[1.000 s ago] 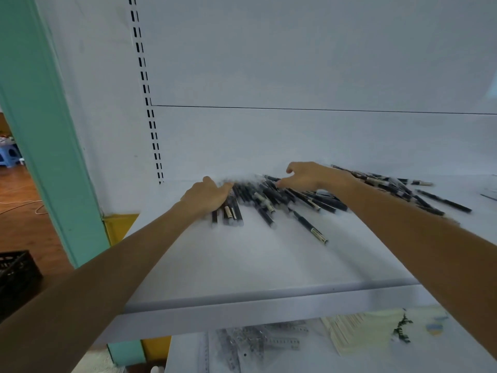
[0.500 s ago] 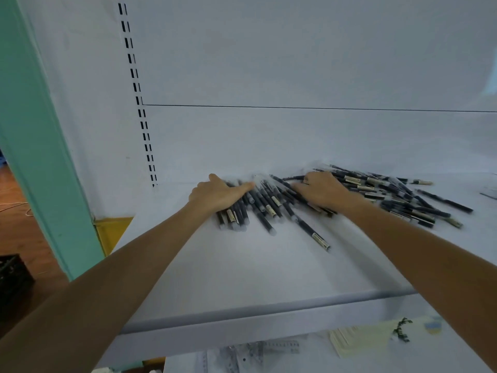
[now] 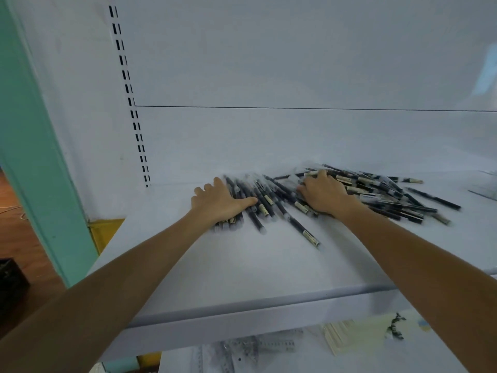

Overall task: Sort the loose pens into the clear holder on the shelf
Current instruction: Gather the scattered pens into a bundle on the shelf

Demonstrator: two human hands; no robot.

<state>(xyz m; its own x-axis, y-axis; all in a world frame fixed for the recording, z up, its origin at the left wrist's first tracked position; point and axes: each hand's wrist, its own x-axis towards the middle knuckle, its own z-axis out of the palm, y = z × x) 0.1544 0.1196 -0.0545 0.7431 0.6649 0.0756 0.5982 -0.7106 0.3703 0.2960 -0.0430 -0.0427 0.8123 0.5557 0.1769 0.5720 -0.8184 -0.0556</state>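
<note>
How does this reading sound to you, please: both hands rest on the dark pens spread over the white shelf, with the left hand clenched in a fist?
Not quite. The left hand is not a fist: the head view shows it lying flat on the pens, its fingers straight and spread. The rest stands: the right hand also rests on the dark pens spread over the white shelf.

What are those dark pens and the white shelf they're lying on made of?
The pens look like dark plastic, with pale paper-like labels; clear tips suggest transparent caps or sleeves. The shelf seems painted sheet metal: smooth matte white, folded front lip, slotted upright behind. Neither is certain.
</note>
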